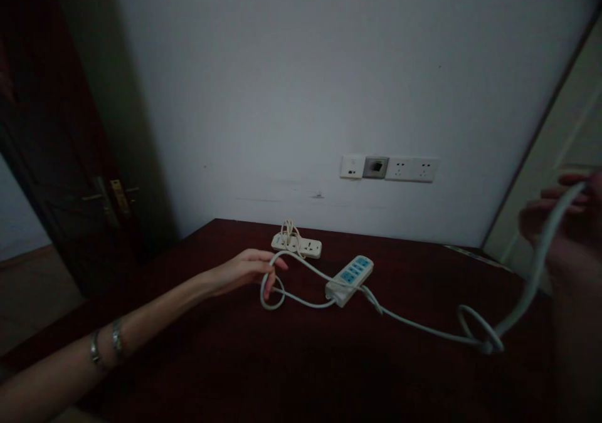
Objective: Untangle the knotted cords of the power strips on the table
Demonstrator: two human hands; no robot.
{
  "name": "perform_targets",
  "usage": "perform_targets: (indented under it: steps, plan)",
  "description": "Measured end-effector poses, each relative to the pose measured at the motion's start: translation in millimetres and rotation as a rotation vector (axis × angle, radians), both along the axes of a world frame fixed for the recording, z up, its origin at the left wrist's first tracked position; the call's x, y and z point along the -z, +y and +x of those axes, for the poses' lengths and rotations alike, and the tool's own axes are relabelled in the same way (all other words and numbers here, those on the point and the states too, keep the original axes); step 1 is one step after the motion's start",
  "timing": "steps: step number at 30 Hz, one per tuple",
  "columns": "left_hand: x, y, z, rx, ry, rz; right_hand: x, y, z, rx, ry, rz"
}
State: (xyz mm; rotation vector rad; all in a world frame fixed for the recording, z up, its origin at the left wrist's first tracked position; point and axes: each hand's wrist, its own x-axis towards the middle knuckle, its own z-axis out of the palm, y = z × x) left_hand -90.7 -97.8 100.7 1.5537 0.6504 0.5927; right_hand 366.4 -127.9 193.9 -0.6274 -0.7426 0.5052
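Observation:
A white power strip (pixel 348 280) with blue socket faces lies at a slant on the dark red table. Its pale power cord (pixel 423 328) runs in loose loops to both sides. My left hand (pixel 251 271), with two bracelets on the forearm, has its fingers curled round a loop of this cord, left of the strip. At the far right, my raised right hand (pixel 564 216) grips a stretch of the cord and lifts it off the table. A loose knot or twist shows in the cord below that hand, which is dim and partly cut off by the frame edge.
Behind stands a second white power strip (pixel 310 248) with a cord bundled on it, near the wall. Wall sockets and switch plates (pixel 399 168) sit above the table (pixel 301 360). A dark door (pixel 61 147) with a brass handle is at left, a pale panel at right.

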Motion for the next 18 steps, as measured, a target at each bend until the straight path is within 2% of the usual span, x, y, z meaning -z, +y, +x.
perform_targets:
  steps: [2,5,9,12,14,16,18]
  plan:
    - [-11.3,0.8,23.5,0.019,0.067,0.07,-6.0,-9.9,-49.6,-0.113,0.067,-0.038]
    - [-24.6,-2.3,57.7,0.065,0.159,0.155,-0.5,-17.6,-109.7,-0.299,-0.098,-0.162]
    - [-36.4,-7.6,87.6,0.214,0.246,0.266,14.5,-14.0,-148.1,-0.364,-0.27,-0.068]
    - [-39.3,-5.5,95.1,0.271,0.212,0.264,20.4,-5.5,-149.6,-0.273,-0.294,0.014]
    - [-37.8,-2.2,96.2,0.278,0.16,0.252,22.9,1.0,-143.8,-0.114,-0.334,0.076]
    - [-35.1,0.5,97.2,0.245,0.145,0.312,25.6,7.5,-137.2,0.037,-0.419,0.108]
    - [-33.2,1.7,99.4,0.192,0.171,0.427,28.5,14.3,-132.0,0.074,-0.455,0.102]
